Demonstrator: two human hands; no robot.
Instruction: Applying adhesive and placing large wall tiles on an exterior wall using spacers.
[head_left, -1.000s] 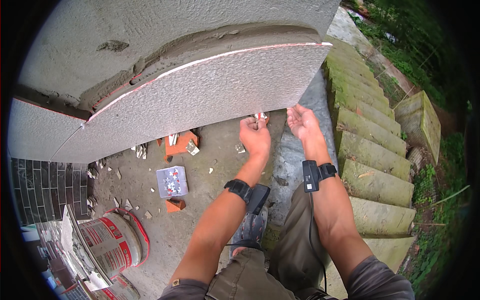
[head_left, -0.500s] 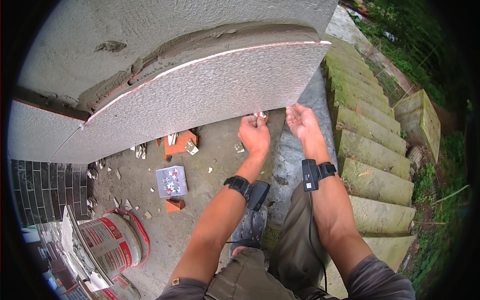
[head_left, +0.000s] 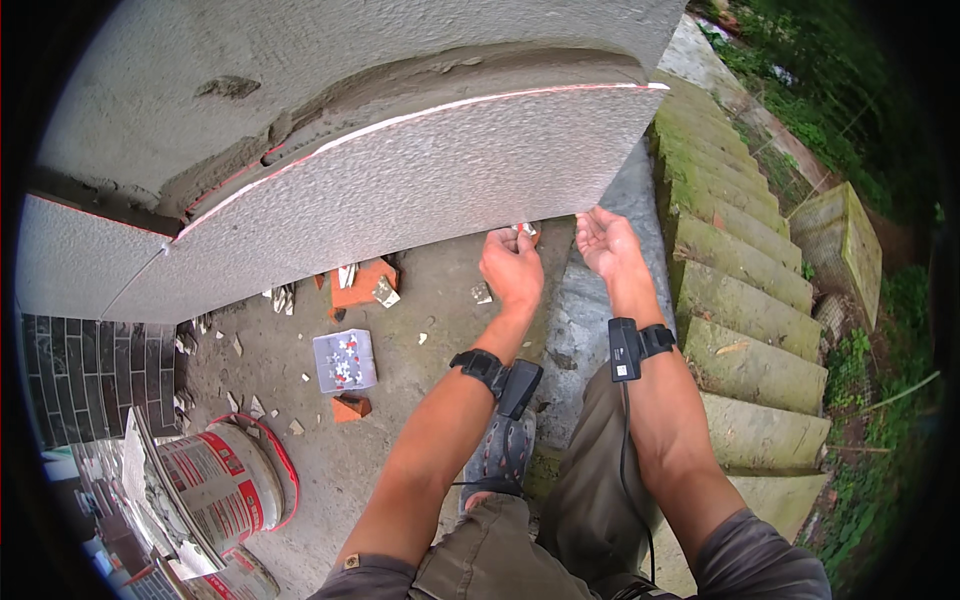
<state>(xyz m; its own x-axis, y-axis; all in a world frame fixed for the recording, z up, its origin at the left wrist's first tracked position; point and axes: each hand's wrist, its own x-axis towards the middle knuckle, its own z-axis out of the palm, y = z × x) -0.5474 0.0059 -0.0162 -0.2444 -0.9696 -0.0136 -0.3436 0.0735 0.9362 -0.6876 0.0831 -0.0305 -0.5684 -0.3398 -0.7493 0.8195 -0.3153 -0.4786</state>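
A large grey, rough-faced wall tile (head_left: 420, 165) stands against the wall, its top edge pale with a thin red line. Below its lower edge, toward the right end, my left hand (head_left: 512, 268) is closed, thumb and forefinger together beside small pale chips (head_left: 526, 230) on a piece of orange brick. Whatever it pinches is hidden. My right hand (head_left: 608, 247) is at the tile's lower right corner, palm partly up, with curled fingers whose tips meet the edge. I cannot make out anything between them.
A clear box of white and red tile spacers (head_left: 345, 362) sits on the concrete floor near broken orange brick (head_left: 365, 283) and scattered chips. Lower left stands a white and red bucket (head_left: 225, 475). Mossy concrete steps (head_left: 740, 300) run along the right. Dark narrow tiles (head_left: 95, 375) line the left.
Both hands stay at the tile's lower edge, nearly in the same pose. The view has shifted very slightly; nothing is plainly taken up or let go.
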